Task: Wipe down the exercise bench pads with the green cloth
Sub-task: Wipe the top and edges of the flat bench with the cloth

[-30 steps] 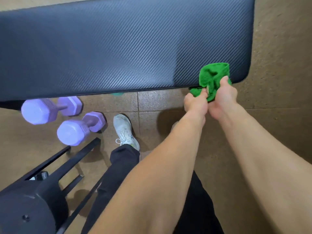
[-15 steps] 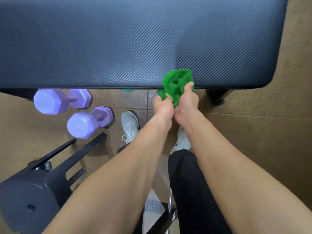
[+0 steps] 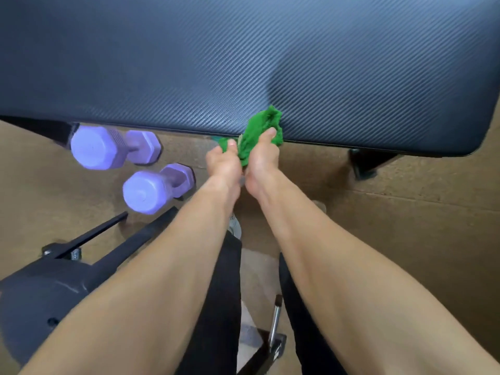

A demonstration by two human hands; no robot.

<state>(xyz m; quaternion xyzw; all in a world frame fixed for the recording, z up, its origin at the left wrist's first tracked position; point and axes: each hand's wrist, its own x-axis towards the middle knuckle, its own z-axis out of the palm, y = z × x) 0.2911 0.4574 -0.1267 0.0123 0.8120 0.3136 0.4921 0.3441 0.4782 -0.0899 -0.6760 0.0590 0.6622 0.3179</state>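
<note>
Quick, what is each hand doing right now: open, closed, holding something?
Left hand: closed, gripping the green cloth.
Right hand: closed, gripping the same cloth at the near edge of the bench pad.

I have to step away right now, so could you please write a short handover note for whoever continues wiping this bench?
Left hand: grips the lower left part of the green cloth.
Right hand: grips the same cloth, thumb pressed into it.
The cloth is bunched against the near edge of the bench pad, towards its right end.
Two purple dumbbells lie on the floor left of the hands.
Done: the cloth is at the near edge; how much is already wiped does not show.
Left: probably the pad's broad top and the rest of the edge.
</note>
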